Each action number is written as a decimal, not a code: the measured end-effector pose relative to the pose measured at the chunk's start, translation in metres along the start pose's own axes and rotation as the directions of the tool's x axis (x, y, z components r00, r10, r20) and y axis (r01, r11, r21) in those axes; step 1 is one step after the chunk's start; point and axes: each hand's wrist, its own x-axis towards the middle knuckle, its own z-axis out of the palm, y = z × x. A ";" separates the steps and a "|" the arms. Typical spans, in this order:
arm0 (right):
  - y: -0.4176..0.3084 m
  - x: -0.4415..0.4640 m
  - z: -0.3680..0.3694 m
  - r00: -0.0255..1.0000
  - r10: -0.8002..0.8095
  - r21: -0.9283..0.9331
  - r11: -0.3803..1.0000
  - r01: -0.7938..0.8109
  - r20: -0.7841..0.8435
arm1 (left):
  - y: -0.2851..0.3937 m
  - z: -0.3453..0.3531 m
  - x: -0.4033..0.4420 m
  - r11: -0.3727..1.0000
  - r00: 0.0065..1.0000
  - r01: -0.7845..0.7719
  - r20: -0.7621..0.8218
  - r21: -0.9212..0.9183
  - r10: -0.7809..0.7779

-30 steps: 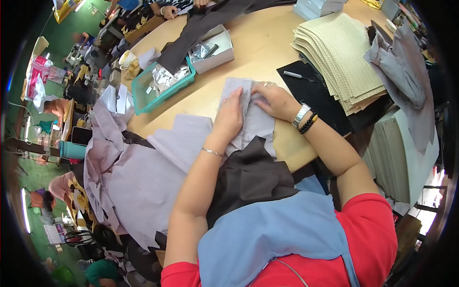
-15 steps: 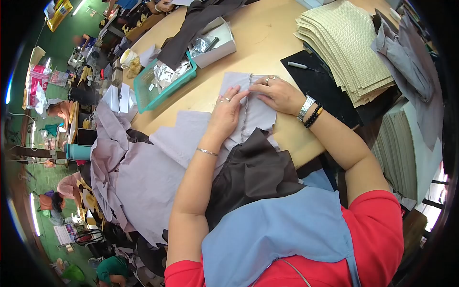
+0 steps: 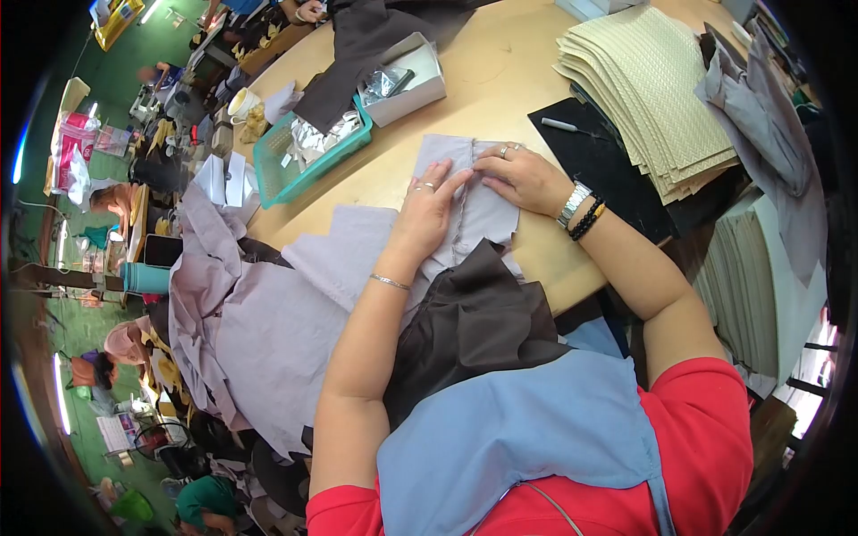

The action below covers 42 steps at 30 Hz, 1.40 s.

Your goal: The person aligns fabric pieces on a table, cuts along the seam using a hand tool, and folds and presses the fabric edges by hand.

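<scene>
A piece of light mauve fabric (image 3: 442, 147) with a raised seam running down it lies near the table edge. My left hand (image 3: 429, 204) rests on it left of the seam, fingers stretched out and the tips close to the seam. On the seam's other side, my right hand (image 3: 527, 179) touches the fabric with its fingers extended and thumb apart. The fingertips of both hands nearly meet at the seam. Dark brown fabric (image 3: 478, 313) lies bunched below, over my blue apron (image 3: 518, 420). More mauve fabric (image 3: 277, 330) spreads to the left.
A teal basket (image 3: 313, 174) holds small white pieces; a white box (image 3: 420, 98) stands beside it. A stack of cream textured sheets (image 3: 643, 89) and a black board (image 3: 572, 147) with a pen-like tool (image 3: 559, 124) lie right. Dark cloth (image 3: 357, 54) crosses the table. Other people work at left.
My hands stay at the seam with small finger shifts. The dark cloth at the back of the table has shifted slightly. The whole view has moved a little.
</scene>
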 end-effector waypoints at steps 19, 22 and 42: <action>0.002 -0.001 0.004 0.998 -0.048 -0.009 0.999 0.048 -0.048 | 0.000 0.003 0.000 0.998 0.999 0.031 -0.033 -0.051 -0.032; 0.002 0.000 0.004 0.997 -0.055 -0.021 0.998 0.054 -0.053 | -0.001 0.003 0.000 0.999 0.999 0.030 -0.031 -0.045 -0.031; -0.003 0.003 0.004 0.998 -0.005 -0.060 0.998 0.002 -0.056 | 0.000 0.006 0.000 1.000 0.995 -0.004 -0.099 -0.024 0.002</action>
